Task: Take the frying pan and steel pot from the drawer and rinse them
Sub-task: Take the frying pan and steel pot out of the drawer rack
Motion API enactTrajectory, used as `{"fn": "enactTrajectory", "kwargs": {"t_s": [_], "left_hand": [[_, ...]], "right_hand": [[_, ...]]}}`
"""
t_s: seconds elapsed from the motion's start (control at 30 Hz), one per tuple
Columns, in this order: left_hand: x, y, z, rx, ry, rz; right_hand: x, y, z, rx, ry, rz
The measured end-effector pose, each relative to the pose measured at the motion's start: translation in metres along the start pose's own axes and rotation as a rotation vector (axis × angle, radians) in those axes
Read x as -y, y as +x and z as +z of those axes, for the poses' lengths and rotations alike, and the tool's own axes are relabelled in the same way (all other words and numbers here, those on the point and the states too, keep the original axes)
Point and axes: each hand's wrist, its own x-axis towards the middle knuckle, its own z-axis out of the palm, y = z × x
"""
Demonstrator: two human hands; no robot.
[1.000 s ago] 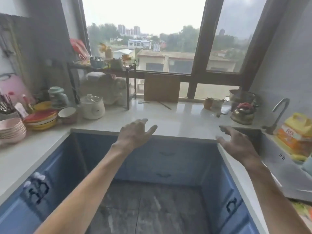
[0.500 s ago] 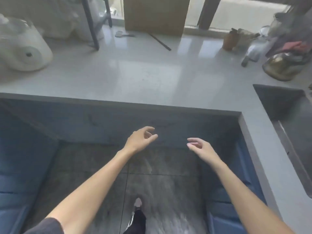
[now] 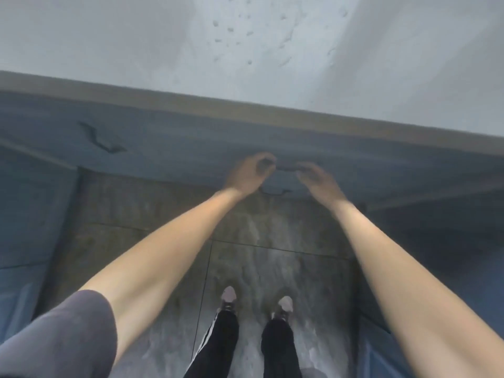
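The frying pan and the steel pot are not in view. A blue drawer front (image 3: 191, 148) sits under the counter edge, shut, with a dark handle (image 3: 286, 168) at its middle. My left hand (image 3: 249, 174) curls its fingers around the left end of that handle. My right hand (image 3: 317, 180) curls over the right end. The picture is blurred by motion. A second dark handle (image 3: 275, 191) shows just below, between my wrists.
The pale counter (image 3: 163, 45) fills the top, with water drops (image 3: 240, 28) on it. Another handle (image 3: 99, 140) is on the blue front at the left. Blue cabinets (image 3: 30, 214) flank the grey tiled floor (image 3: 272, 241), where my feet (image 3: 229, 294) stand.
My head has tipped down and moved closer to the counter. Both hands went forward and down from mid-air to the drawer handle and closed on it.
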Motion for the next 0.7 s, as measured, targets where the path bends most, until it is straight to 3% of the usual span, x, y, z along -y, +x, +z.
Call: {"fn": "enactTrajectory", "kwargs": {"t_s": [0.07, 0.2, 0.33, 0.7], "left_hand": [[0.01, 0.003, 0.004, -0.033, -0.011, 0.04], [0.007, 0.009, 0.018, 0.064, 0.018, 0.064], [0.002, 0.009, 0.023, -0.015, -0.016, 0.062], [0.006, -0.023, 0.028, 0.007, 0.002, 0.027]], "right_hand": [[0.002, 0.007, 0.0, -0.005, -0.034, -0.035], [-0.001, 0.015, -0.005, -0.003, -0.014, -0.038], [0.001, 0.017, -0.005, -0.014, -0.051, -0.01], [-0.008, -0.013, 0.014, -0.095, 0.056, 0.102]]}}
